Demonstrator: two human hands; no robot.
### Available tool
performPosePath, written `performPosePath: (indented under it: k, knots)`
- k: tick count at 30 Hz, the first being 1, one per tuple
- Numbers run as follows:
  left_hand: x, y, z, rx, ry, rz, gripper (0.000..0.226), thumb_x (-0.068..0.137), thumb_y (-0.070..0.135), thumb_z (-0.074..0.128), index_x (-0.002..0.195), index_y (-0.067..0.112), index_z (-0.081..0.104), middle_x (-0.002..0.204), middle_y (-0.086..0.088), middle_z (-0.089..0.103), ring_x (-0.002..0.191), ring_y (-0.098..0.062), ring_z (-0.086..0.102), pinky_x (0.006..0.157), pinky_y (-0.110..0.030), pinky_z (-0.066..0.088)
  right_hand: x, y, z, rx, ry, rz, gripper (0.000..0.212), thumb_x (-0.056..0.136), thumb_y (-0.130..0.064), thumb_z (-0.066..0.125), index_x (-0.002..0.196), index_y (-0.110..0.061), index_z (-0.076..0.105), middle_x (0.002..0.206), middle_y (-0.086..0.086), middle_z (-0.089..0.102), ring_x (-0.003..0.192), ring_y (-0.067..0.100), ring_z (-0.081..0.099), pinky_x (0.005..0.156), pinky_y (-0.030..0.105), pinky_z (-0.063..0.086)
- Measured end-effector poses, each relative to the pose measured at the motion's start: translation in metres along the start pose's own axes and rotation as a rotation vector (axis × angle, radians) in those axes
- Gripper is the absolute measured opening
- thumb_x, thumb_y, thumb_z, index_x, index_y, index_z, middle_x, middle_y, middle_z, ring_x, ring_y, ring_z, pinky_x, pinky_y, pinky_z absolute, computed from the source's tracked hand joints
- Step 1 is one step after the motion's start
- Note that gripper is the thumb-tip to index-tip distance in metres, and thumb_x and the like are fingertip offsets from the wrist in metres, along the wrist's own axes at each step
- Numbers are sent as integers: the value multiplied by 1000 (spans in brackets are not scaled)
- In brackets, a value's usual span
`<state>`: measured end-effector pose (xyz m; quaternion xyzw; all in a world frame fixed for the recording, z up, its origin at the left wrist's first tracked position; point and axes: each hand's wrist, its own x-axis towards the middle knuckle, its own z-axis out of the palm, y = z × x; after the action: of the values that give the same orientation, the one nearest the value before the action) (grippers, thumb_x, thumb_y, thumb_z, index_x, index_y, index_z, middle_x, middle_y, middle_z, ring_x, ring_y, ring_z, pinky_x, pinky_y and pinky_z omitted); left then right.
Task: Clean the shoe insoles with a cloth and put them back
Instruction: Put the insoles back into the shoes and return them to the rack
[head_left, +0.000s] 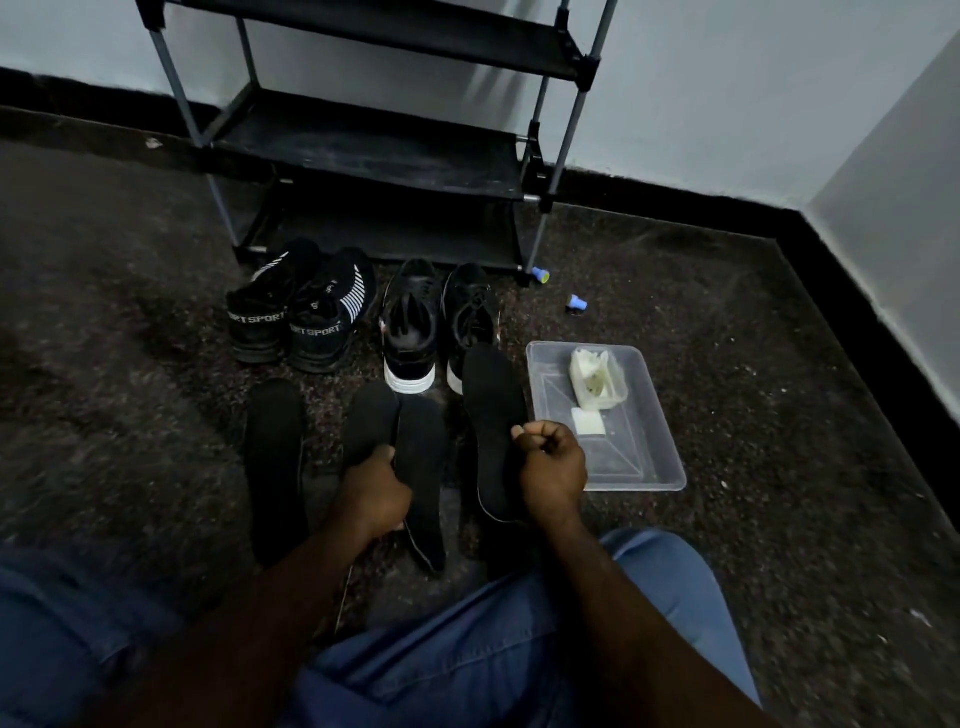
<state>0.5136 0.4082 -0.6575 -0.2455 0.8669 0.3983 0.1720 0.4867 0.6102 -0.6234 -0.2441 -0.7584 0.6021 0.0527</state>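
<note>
Insoles (275, 467), four black ones, lie in a row on the floor (779, 519) between the seated person's knees and two pairs of shoes. The far-left one lies flat by itself, untouched, left of the left hand (374, 499). That hand is curled round the lower half of the second insole (369, 431), whose inner edge meets or overlaps the third insole (423, 483) just beside it. The right hand (551, 467) is closed in a fist at the right edge of the fourth insole (493, 415), thumb on its upper face, gripping it as far as I can see. This insole's toe end covers the heel of the right-hand shoe of the white-soled sneakers (410, 322).

All four run lengthwise away from the person, toes toward the shoe rack (363, 156), heels toward the jeans (467, 649).

The floor is dark and speckled, and the room is dim. A pair of black sport shoes (301, 322) stands left of the sneakers. A clear plastic tub (636, 487) sits just right of the right hand, holding a crumpled whitish bundle (597, 384) and a small white square (588, 421). Pale walls (727, 104) meet a black skirting (675, 192).
</note>
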Motion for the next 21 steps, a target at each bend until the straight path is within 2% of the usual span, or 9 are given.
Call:
performPosePath:
  k: [2,5,6,8,11,13,15,18,21]
  knots:
    - [0,1,1,-33,-15,-15,62,84,14,71,142,20,48,106,-15,71,74,-29,74,59,-40,64,-1,-1,1,86,-37,-5,8,90,-12,75,91,-18,72,77,-6,72,70,5,63,75,22,50]
    - [-3,10,-2,194,132,75,64,86,31,75,142,16,46,127,-17,63,107,-38,68,90,-44,58,-2,-2,4,196,-121,-35,15,92,-1,70,99,-15,72,89,1,75,80,8,66,81,27,53]
    - [-3,15,-2,173,209,119,62,88,37,74,141,17,49,128,-15,61,111,-37,66,95,-44,55,-2,-3,6,215,-142,-45,18,92,1,70,100,-14,72,92,4,75,83,10,66,83,28,53]
    - [-8,36,-10,-90,215,204,46,90,50,70,126,23,61,113,-8,68,98,-31,68,90,-47,57,-3,-6,9,239,-173,-53,21,91,5,69,100,-14,71,93,7,74,83,11,66,83,29,52]
    - [-12,76,-23,-734,-61,94,20,102,42,60,109,24,65,105,-7,70,85,-24,68,77,-41,60,-2,-12,11,252,-195,-71,19,90,6,70,97,-12,70,89,5,73,78,6,65,79,25,52]
    - [-8,95,-31,-834,-75,144,18,104,27,61,118,18,65,109,-5,71,90,-23,69,72,-33,58,1,-15,12,251,-212,-78,17,90,4,72,97,-12,68,85,2,73,74,5,64,77,27,51]
    - [1,105,-36,-861,-44,201,13,103,16,62,114,18,67,105,-3,73,88,-20,68,70,-29,56,4,-16,13,273,-227,-63,21,89,2,74,100,-14,66,82,-1,71,76,7,64,79,30,51]
    - [15,119,-43,-926,-3,223,12,103,12,61,105,22,67,98,-1,72,79,-14,63,63,-23,55,5,-15,11,320,-279,-7,29,88,0,76,110,-14,64,81,-3,71,83,14,66,85,37,54]
    - [28,136,-51,-997,18,283,13,102,11,62,102,22,68,89,6,75,66,-4,65,56,-19,54,10,-14,11,248,-300,-8,21,90,-7,77,109,-14,70,85,1,76,83,19,71,88,47,56]
